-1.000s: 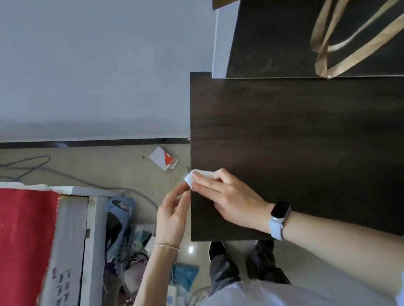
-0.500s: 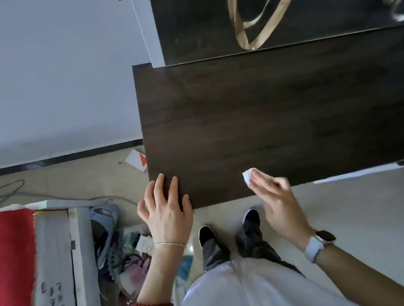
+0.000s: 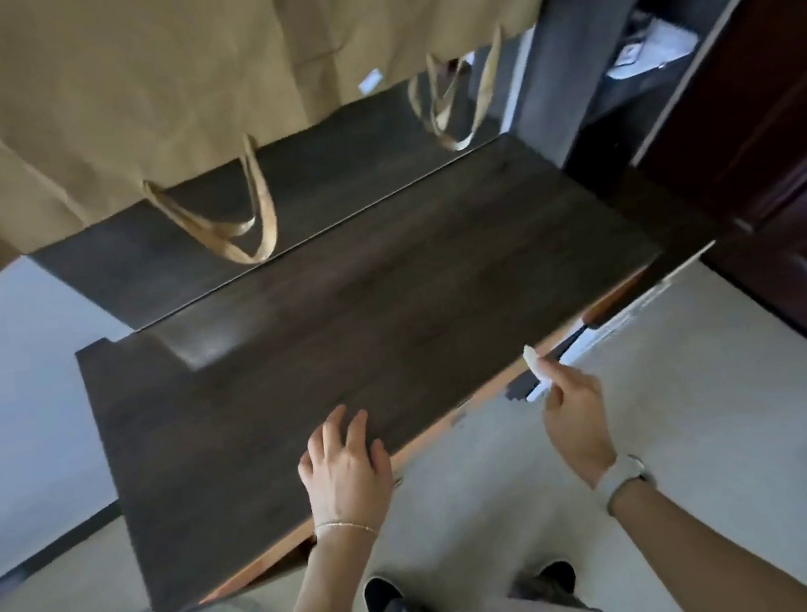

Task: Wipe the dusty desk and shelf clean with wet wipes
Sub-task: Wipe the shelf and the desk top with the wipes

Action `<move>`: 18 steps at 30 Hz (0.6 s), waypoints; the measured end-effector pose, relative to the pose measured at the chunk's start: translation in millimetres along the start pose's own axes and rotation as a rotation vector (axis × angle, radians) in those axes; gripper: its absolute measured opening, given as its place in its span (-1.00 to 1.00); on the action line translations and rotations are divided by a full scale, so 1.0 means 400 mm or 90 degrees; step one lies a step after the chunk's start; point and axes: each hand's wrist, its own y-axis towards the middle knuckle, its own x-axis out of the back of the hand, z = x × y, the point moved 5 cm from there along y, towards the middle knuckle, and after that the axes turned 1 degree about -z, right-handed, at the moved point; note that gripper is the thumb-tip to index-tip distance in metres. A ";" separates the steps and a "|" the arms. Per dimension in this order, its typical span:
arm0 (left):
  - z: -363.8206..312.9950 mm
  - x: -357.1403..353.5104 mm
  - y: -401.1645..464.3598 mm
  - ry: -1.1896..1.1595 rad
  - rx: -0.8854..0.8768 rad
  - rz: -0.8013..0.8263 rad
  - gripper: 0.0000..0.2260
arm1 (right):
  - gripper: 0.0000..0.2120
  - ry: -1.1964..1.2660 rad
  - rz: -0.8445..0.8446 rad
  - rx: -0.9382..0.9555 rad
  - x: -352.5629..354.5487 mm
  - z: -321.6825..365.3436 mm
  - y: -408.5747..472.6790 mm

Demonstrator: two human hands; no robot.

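Note:
The dark wood desk (image 3: 336, 356) fills the middle of the head view, with a dark shelf surface (image 3: 346, 168) behind it. My left hand (image 3: 343, 462) rests flat on the desk's front edge, fingers spread, holding nothing. Further right along that edge, my right hand (image 3: 574, 409) pinches a small folded white wet wipe (image 3: 537, 365). The wipe's tip is at the desk's front edge. A pale sheen shows on the desk top near its back left.
Two brown paper bags (image 3: 152, 81) with looped handles (image 3: 229, 226) lie on the shelf surface. A dark red wooden door (image 3: 784, 148) stands at the right. Pale floor (image 3: 692, 420) and my shoes are below. Blue clutter lies at the lower left.
My right hand has slid the wipe rightward along the desk's front edge. My left hand shifted from the left corner to further along the edge. The view swung right and tilted.

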 end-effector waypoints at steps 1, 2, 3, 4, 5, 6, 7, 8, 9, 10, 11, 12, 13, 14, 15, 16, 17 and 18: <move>-0.054 -0.012 0.006 -0.008 -0.016 0.009 -0.68 | -0.56 -0.004 -0.008 0.008 0.042 -0.003 -0.009; -0.127 -0.028 0.010 -0.012 -0.048 0.014 -0.68 | -0.57 -0.007 -0.023 -0.002 0.097 -0.019 -0.015; -0.200 -0.044 0.013 -0.020 -0.081 0.021 -0.68 | -0.59 0.001 -0.041 -0.022 0.153 -0.045 -0.022; -0.278 -0.066 0.011 -0.037 -0.111 0.030 -0.68 | -0.63 0.016 -0.059 -0.054 0.210 -0.088 -0.027; -0.354 -0.093 0.009 -0.064 -0.137 0.048 -0.68 | -0.65 0.036 -0.078 -0.082 0.265 -0.125 -0.032; -0.422 -0.116 0.005 -0.101 -0.164 0.070 -0.69 | -0.66 0.060 -0.095 -0.101 0.308 -0.158 -0.034; -0.506 -0.150 -0.005 -0.140 -0.202 0.097 -0.68 | -0.70 0.089 -0.113 -0.115 0.361 -0.193 -0.037; -0.588 -0.185 -0.019 -0.185 -0.240 0.127 -0.67 | -0.77 0.120 -0.120 -0.131 0.406 -0.229 -0.041; -0.675 -0.223 -0.044 -0.228 -0.272 0.178 -0.64 | -0.80 0.149 -0.118 -0.147 0.449 -0.262 -0.045; -0.753 -0.264 -0.072 -0.269 -0.296 0.250 -0.61 | -0.77 0.176 -0.119 -0.158 0.490 -0.286 -0.050; -0.822 -0.302 -0.104 -0.308 -0.306 0.337 -0.58 | -0.72 0.200 -0.118 -0.170 0.524 -0.302 -0.056; -0.894 -0.349 -0.141 -0.339 -0.304 0.433 -0.57 | -0.69 0.214 -0.126 -0.185 0.562 -0.330 -0.066; -0.956 -0.385 -0.178 -0.356 -0.302 0.505 -0.58 | -0.68 0.218 -0.136 -0.200 0.595 -0.358 -0.077; -1.014 -0.419 -0.208 -0.362 -0.313 0.536 -0.61 | -0.68 0.223 -0.159 -0.211 0.632 -0.388 -0.086; -1.064 -0.448 -0.228 -0.358 -0.323 0.540 -0.65 | -0.68 0.216 -0.186 -0.222 0.670 -0.415 -0.092; -1.103 -0.468 -0.237 -0.351 -0.326 0.521 -0.71 | -0.67 0.207 -0.214 -0.227 0.700 -0.439 -0.095; -1.148 -0.495 -0.244 -0.333 -0.331 0.499 -0.77 | -0.65 0.202 -0.253 -0.239 0.736 -0.473 -0.099; -1.192 -0.521 -0.248 -0.322 -0.340 0.482 -0.80 | -0.63 0.209 -0.302 -0.259 0.770 -0.510 -0.104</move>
